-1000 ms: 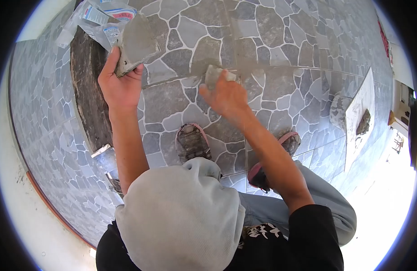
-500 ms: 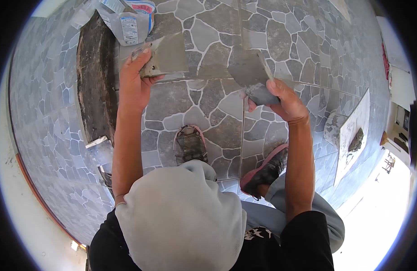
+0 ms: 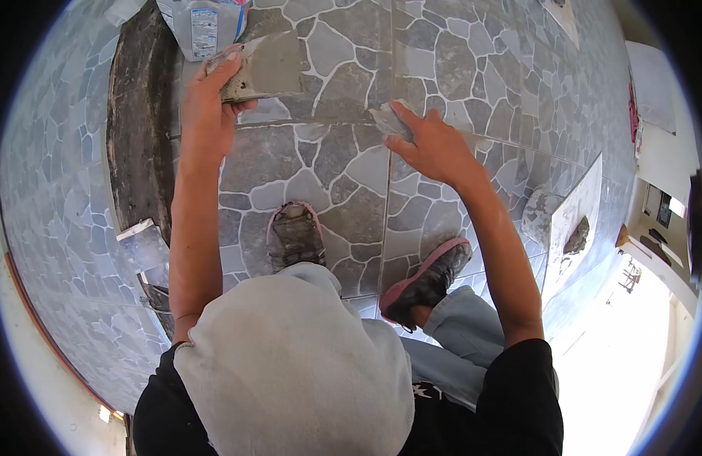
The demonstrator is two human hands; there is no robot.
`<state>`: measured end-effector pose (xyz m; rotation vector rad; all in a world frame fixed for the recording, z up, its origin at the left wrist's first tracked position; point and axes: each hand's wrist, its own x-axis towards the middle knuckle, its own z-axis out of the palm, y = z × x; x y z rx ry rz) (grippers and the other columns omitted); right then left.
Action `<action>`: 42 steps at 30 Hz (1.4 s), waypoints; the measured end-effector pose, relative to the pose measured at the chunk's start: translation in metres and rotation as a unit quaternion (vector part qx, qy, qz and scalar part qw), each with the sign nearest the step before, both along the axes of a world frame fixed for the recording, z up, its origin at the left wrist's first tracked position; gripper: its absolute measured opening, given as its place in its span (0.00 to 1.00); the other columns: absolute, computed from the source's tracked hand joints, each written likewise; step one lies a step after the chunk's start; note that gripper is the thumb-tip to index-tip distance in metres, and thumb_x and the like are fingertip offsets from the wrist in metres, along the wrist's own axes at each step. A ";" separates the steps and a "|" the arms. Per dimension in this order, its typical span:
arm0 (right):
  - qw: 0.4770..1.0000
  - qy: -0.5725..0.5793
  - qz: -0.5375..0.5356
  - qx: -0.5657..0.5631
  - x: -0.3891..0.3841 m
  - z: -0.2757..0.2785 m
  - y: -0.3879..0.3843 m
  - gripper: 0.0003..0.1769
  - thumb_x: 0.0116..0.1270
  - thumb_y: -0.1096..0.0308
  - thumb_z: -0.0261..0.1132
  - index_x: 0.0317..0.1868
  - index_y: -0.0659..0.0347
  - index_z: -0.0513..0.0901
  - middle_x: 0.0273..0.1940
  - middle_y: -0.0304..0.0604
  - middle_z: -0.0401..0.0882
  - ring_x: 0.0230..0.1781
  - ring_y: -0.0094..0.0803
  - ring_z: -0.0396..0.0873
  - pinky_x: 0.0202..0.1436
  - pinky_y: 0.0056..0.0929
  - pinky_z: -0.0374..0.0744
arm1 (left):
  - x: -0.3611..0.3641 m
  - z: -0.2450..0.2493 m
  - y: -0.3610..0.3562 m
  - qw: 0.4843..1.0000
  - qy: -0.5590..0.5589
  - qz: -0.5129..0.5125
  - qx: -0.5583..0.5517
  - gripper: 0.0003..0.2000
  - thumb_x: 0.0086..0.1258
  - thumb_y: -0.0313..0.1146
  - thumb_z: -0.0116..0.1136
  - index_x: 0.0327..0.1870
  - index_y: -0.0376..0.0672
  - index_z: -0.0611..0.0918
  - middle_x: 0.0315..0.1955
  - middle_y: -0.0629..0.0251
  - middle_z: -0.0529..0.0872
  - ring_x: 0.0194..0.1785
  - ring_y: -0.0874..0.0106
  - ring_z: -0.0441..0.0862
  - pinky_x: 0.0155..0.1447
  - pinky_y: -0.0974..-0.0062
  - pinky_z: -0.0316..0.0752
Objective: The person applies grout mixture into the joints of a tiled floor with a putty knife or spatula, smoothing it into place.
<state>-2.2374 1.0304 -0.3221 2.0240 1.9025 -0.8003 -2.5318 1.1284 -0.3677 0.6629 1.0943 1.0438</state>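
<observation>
My left hand [image 3: 210, 91] is closed around the back edge of a flat, wide scraper blade [image 3: 273, 67], grey with smeared paste and dark specks near my fingers. It is over the stone-pattern tiles [image 3: 267, 159], close to a tile joint. My right hand [image 3: 434, 144] grips a smaller thin grey scraper [image 3: 387, 121], thumb and forefinger on either side of it. The blade is tilted down and overlaps the seam between tiles in this view. Part of it is hidden behind my fingers.
A dark weathered plank [image 3: 142, 114] lies along the left, with a plastic bag [image 3: 202, 30] at its top end. A putty-marked white board [image 3: 575, 224] carrying a grey lump leans at the right by a mottled round container [image 3: 535, 216]. My shoes [image 3: 296, 235] are on the tiles.
My right hand has moved left and turned palm down, bringing its scraper over the tile seam. My left hand still holds its blade. The whole view has shifted slightly.
</observation>
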 end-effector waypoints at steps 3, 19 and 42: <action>0.998 -0.014 -0.033 0.053 -0.034 -0.029 -0.010 0.39 0.66 0.44 0.61 0.74 0.51 0.65 0.49 0.73 0.74 0.44 0.61 0.81 0.46 0.48 0.82 | 0.005 0.001 0.004 0.999 -0.033 -0.025 0.008 0.19 0.70 0.38 0.60 0.57 0.38 0.78 0.39 0.67 0.86 0.36 0.79 0.84 0.33 0.78 0.81; 0.990 -0.071 -0.116 0.040 -0.056 -0.060 -0.052 0.41 0.65 0.46 0.62 0.74 0.59 0.64 0.45 0.67 0.74 0.42 0.57 0.82 0.42 0.48 0.82 | 0.014 0.001 0.003 0.998 -0.054 -0.028 -0.001 0.19 0.70 0.38 0.60 0.57 0.38 0.78 0.41 0.67 0.86 0.36 0.78 0.84 0.33 0.78 0.80; 0.977 -0.148 0.147 -0.037 0.043 -0.009 -0.010 0.38 0.55 0.61 0.72 0.70 0.43 0.72 0.49 0.54 0.73 0.50 0.51 0.77 0.54 0.44 0.76 | -0.015 -0.006 -0.007 0.998 -0.058 -0.020 0.015 0.18 0.73 0.38 0.56 0.58 0.37 0.78 0.42 0.66 0.85 0.39 0.79 0.84 0.35 0.80 0.82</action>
